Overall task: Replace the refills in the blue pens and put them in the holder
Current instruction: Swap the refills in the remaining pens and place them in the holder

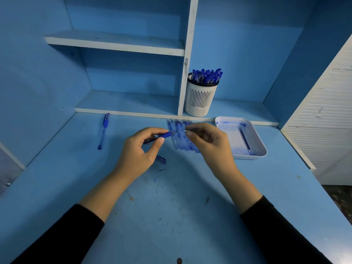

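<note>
The blue tabletop (171, 206) lies under both hands, with dark ink specks on it near the wrists; past the hands stands a blue shelf unit (118, 44) with white edges; on its low ledge, beyond the right hand, stands the white holder (200, 100), full of blue pens (207, 76) standing up; just to the right of the right hand sits a white tray (255, 149) with see-through tubes in it and blue ink smears on its far wall; between the two hands and a bit behind them lies a row of refills (181, 140) side by side on the tabletop, partly hidden by the right hand; well to the left of the left hand lies one pen (103, 130) by itself; the left hand (141, 149) is closed around a blue pen barrel (163, 135), thumb and fingers pinching it, its tip end pointing at the right hand; the right hand (207, 141) is closed too, its fingertips pinching a thin refill tip (181, 131) that sticks out of the barrel; just under the left hand lies a small blue pen cap (161, 160); near it lies a tiny dark sliver, too small to tell what it is.
</note>
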Demonstrator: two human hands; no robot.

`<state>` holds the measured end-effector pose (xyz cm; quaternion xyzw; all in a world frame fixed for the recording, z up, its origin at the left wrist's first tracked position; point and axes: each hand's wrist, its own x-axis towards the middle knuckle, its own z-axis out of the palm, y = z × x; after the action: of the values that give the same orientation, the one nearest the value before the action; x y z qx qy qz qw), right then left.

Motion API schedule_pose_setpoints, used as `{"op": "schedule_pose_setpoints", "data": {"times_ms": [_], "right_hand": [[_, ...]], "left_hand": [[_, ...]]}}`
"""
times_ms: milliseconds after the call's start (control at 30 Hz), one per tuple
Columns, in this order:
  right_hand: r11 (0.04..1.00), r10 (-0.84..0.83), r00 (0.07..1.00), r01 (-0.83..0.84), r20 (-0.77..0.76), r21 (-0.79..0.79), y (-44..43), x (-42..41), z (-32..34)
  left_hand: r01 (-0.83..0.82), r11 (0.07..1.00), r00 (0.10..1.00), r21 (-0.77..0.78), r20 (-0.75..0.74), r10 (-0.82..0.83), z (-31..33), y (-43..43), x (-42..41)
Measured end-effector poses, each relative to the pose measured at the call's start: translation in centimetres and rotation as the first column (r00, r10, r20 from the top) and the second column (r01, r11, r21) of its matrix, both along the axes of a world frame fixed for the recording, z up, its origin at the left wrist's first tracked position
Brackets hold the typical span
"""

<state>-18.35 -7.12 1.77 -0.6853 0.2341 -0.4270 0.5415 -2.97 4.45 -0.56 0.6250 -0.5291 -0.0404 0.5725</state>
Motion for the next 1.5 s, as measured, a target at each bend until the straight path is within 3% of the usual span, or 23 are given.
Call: {"op": "schedule_pose_setpoints", "data": {"times_ms": [100,300,600,900,1033,1200,1500], "right_hand": [[0.999,0.013,0.999,-0.012,0.037,-0.031,0.19,-0.17,0.21],[0.988,0.045,0.998,-0.05,-0.043,-0.143,0.19,-0.1,-0.23],[0.994,-0.001,1.0,0.002,0.013,-0.111,0.12,-0.2,-0.29],[0.949,-0.056,0.966,-0.028,-0.253,-0.315,0.31,-0.05,-0.72],[0.974,0.03,0.976,-0.077,-0.217,-0.212,0.19,-0.38,-0.49],[0.962,0.042,0.971,-0.103,-0.236,-0.254,0.08,-0.44,-0.53],[0.973,0.084,0.974,-0.126,-0.209,-0.193,-0.03,-0.62,-0.37]], "left_hand": [[0.016,1.0,1.0,-0.003,0.007,-0.016,-0.14,-0.04,-0.22],[0.015,1.0,1.0,0.01,0.022,-0.015,-0.26,-0.1,-0.11],[0.018,1.0,0.999,0.011,0.031,-0.019,-0.19,-0.17,-0.2],[0.031,0.999,0.981,0.005,0.192,-0.032,-0.51,-0.28,-0.05],[0.036,0.999,0.979,0.007,0.2,-0.037,-0.47,-0.34,-0.17],[0.038,0.999,0.98,0.018,0.196,-0.041,-0.4,-0.22,-0.1],[0.046,0.999,0.976,0.029,0.213,-0.051,-0.43,-0.13,-0.02]]}}
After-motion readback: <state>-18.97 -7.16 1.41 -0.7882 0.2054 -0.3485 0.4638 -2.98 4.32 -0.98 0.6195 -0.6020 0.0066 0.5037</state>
